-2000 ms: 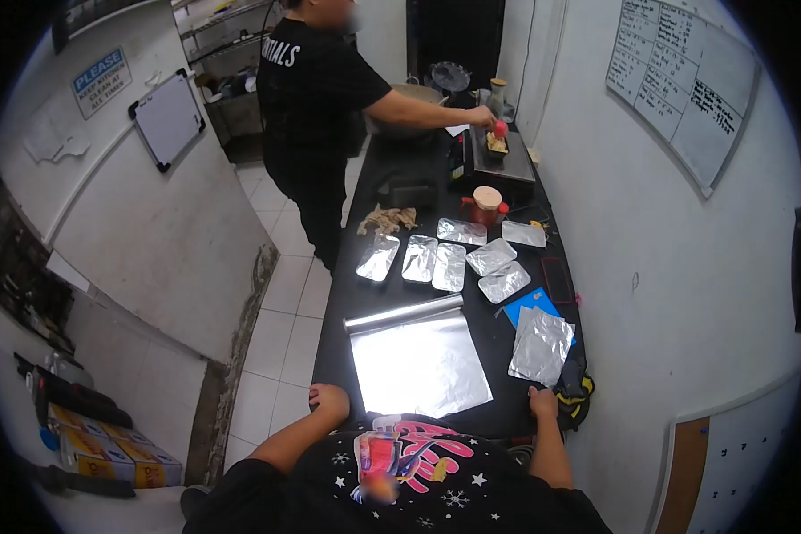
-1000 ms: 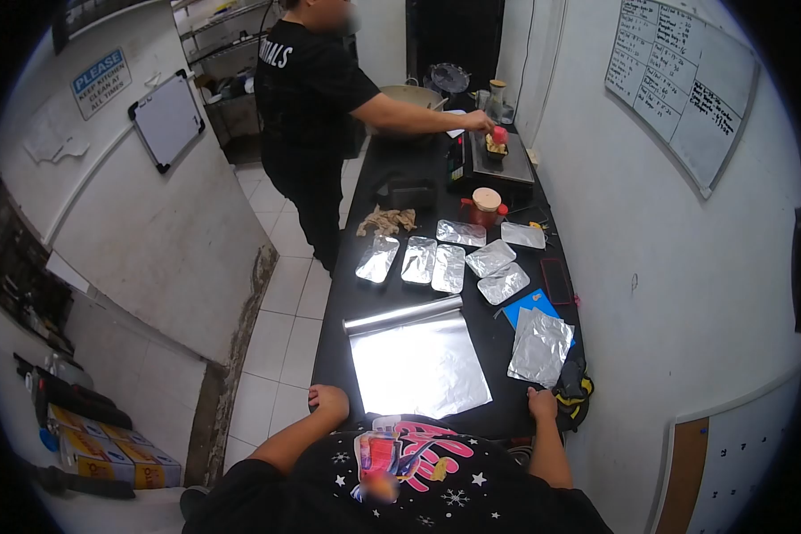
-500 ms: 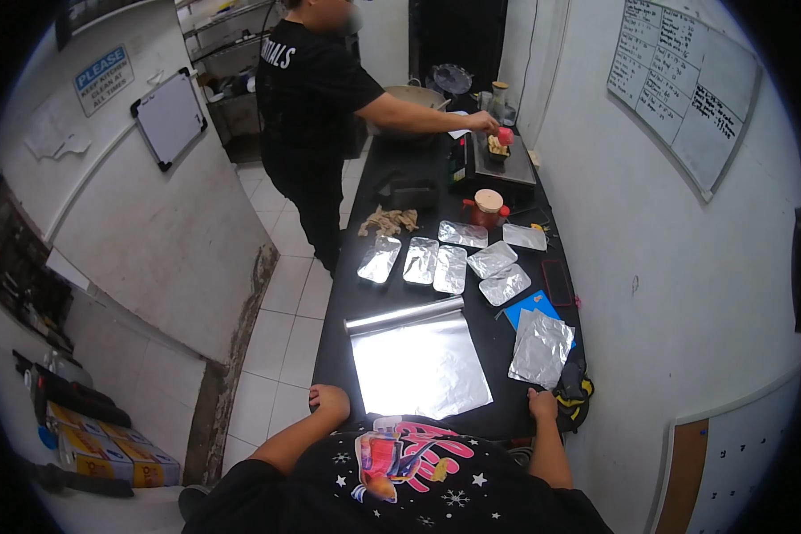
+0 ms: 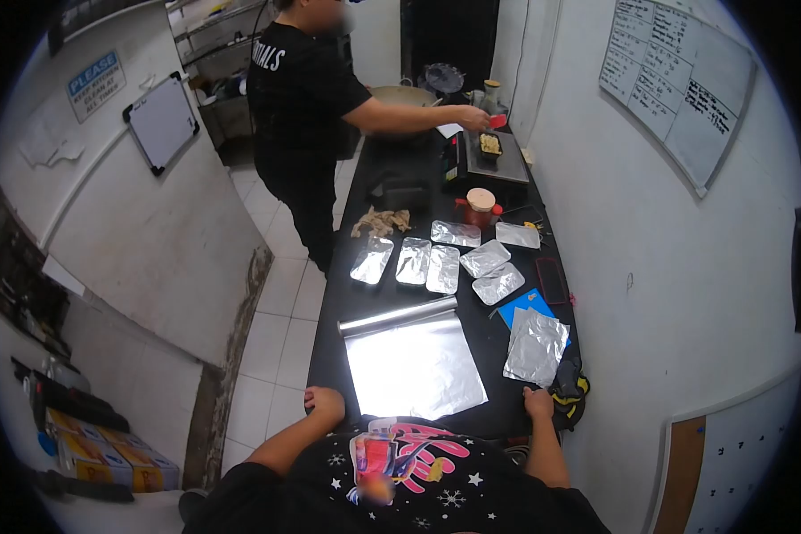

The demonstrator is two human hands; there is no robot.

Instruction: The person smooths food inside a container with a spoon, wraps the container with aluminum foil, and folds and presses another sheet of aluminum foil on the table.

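My left hand (image 4: 326,403) rests at the left front edge of the black table, its fingers curled in and nothing visible in them. To its right lies a wide sheet of aluminium foil (image 4: 416,365), still joined to its roll (image 4: 399,317). My right hand (image 4: 538,403), also closed, sits at the front right of the table. Just beyond it is a small stack of cut foil sheets (image 4: 537,347), partly covering a blue flat item (image 4: 527,305). Farther up stand several foil-covered trays (image 4: 413,261).
Across the table a co-worker (image 4: 304,98) holds a red scoop (image 4: 497,120) near a black tray of food (image 4: 490,147) on a scale (image 4: 507,167). A red jug (image 4: 480,206), crumpled brown cloth or paper (image 4: 381,222) and a black-and-yellow item (image 4: 571,392) are on the table.
The co-worker's red scoop has lifted slightly and levelled out above the food tray, uncovering more of the food. My hands stay in place; the view has shifted a little.
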